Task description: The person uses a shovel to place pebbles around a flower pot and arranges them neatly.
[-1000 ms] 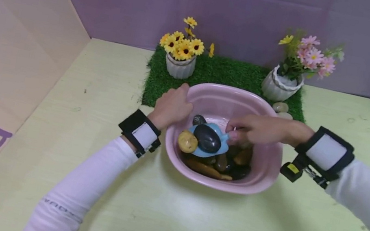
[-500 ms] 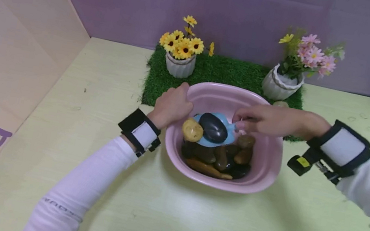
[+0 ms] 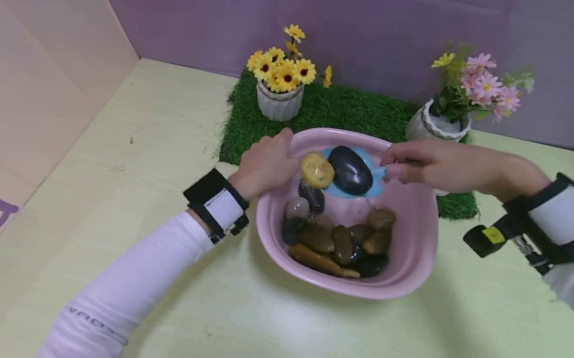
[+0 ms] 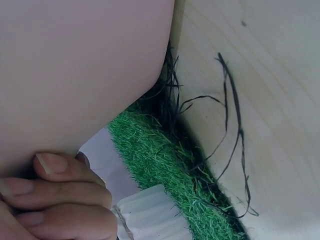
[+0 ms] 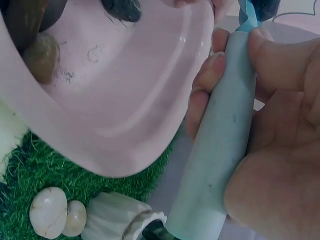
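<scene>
My right hand (image 3: pixel 431 163) grips the pale green-blue handle (image 5: pixel 215 135) of a small shovel, whose light blue blade (image 3: pixel 378 185) is raised inside the pink basin (image 3: pixel 409 271). On the blade lies a large smooth black stone (image 3: pixel 350 171). A yellowish stone (image 3: pixel 317 170) sits against its left side. My left hand (image 3: pixel 266 166) holds the basin's left rim; in the left wrist view its fingers (image 4: pixel 65 192) are curled under the edge. Several brown, grey and black stones (image 3: pixel 339 242) lie in the basin's bottom.
Behind the basin, a green turf mat (image 3: pixel 357 109) bears a pot of yellow flowers (image 3: pixel 279 102) and a pot of pink flowers (image 3: pixel 434 127). Two pale stones, including the larger white stone (image 5: pixel 48 212), lie on the mat near that second pot. A purple wall (image 3: pixel 370 34) stands behind.
The right hand has lifted the shovel and its two stones up from the pile, toward the basin's far side and slightly right. The left hand has stayed on the rim.
</scene>
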Motion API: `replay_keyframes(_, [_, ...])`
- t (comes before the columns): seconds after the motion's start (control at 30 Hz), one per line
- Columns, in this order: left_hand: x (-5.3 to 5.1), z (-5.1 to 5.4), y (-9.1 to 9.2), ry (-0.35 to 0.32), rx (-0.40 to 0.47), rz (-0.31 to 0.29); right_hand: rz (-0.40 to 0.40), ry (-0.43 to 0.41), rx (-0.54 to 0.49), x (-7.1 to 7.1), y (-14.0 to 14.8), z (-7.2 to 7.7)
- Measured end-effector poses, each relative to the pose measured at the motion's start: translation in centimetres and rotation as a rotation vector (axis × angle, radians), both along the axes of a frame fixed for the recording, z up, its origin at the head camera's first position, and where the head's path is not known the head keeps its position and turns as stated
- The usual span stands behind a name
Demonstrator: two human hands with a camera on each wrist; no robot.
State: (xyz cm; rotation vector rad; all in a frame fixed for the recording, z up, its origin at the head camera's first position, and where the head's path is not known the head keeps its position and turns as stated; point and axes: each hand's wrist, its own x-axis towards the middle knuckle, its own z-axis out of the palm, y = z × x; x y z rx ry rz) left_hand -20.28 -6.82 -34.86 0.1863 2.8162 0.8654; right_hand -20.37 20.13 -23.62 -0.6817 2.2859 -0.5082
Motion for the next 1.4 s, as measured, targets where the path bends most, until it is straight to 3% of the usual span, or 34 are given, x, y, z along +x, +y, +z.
replay_keyframes(0.7, [0.1,0.1,0.0,-0.011,0.023,-0.001,-0.081,0.050,0.017,-2.2,3.2,0.7])
replay_keyframes(1.13, [0.1,0.1,-0.1,-0.009,0.018,0.000,-0.197,0.040,0.070,-4.2,5.9,1.2])
replay_keyframes(1.4, [0.1,0.1,-0.1,-0.007,0.021,-0.002,-0.243,0.042,0.135,-4.6,7.6,1.4])
